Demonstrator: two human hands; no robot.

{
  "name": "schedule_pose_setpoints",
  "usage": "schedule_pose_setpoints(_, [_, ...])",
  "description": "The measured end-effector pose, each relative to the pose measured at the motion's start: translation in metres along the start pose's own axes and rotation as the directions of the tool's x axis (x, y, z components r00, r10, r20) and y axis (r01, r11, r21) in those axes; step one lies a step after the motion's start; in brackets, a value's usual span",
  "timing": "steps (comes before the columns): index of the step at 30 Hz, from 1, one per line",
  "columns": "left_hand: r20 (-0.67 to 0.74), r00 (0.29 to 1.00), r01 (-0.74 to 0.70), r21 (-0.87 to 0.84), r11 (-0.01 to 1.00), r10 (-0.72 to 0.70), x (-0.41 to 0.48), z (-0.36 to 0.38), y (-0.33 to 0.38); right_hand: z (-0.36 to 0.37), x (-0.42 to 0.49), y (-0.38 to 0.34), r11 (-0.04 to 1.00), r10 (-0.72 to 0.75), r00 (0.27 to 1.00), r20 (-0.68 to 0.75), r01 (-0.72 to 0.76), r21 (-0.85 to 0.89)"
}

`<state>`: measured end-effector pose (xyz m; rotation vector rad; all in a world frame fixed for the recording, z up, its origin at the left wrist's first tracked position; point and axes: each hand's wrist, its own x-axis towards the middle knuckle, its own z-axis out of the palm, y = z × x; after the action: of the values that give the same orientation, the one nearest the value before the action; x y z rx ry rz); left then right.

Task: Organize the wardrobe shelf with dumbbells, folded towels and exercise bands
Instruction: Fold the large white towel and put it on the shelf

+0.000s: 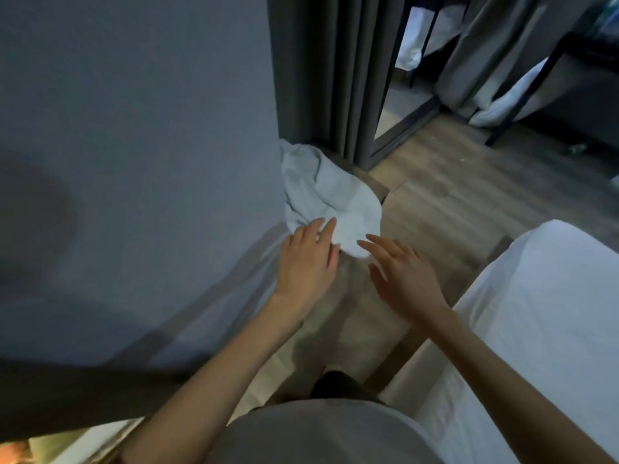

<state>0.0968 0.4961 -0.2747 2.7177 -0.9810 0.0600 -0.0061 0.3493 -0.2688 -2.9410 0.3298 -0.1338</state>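
Left hand: fingers straight, resting on the white towel.
Right hand: fingers spread, holding nothing, just beside the towel.

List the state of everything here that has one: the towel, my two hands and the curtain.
Towel: crumpled in a heap, not folded.
Left hand: open, fingers straight, fingertips on the towel's near part.
Right hand: open, fingers spread, holding nothing, fingertips at the towel's near edge; contact cannot be told.
Curtain: hanging in folds, drawn to one side.
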Motion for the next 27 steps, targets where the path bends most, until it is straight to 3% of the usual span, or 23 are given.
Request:
schedule_pose_setpoints(4, [-0.02,0.992,0.121,-0.075,0.99,-0.123,0.06,0.007,0.013,-0.009,0.041,0.046,1.0,-0.029,0.999,0.044,0.029,0.0])
schedule_pose_setpoints(9, [0.029,0.987,0.16,-0.057,0.986,-0.158,0.126,0.031,0.024,-0.006,0.105,0.089,0.998,-0.06,0.994,0.089,0.06,0.002])
schedule_pose_setpoints(13, [0.073,0.98,0.188,-0.038,0.981,-0.185,0.176,0.054,0.023,0.008,0.157,0.114,0.988,-0.094,0.986,0.14,0.109,-0.106])
schedule_pose_setpoints(17, [0.097,0.959,0.276,-0.121,0.954,-0.266,0.229,0.075,0.01,0.02,0.213,0.141,0.986,-0.102,0.978,0.18,0.123,-0.112])
schedule_pose_setpoints(27, [0.131,0.808,0.59,-0.175,0.788,-0.575,0.317,0.113,-0.028,0.05,0.362,0.177,0.934,-0.314,0.877,0.364,0.354,-0.047])
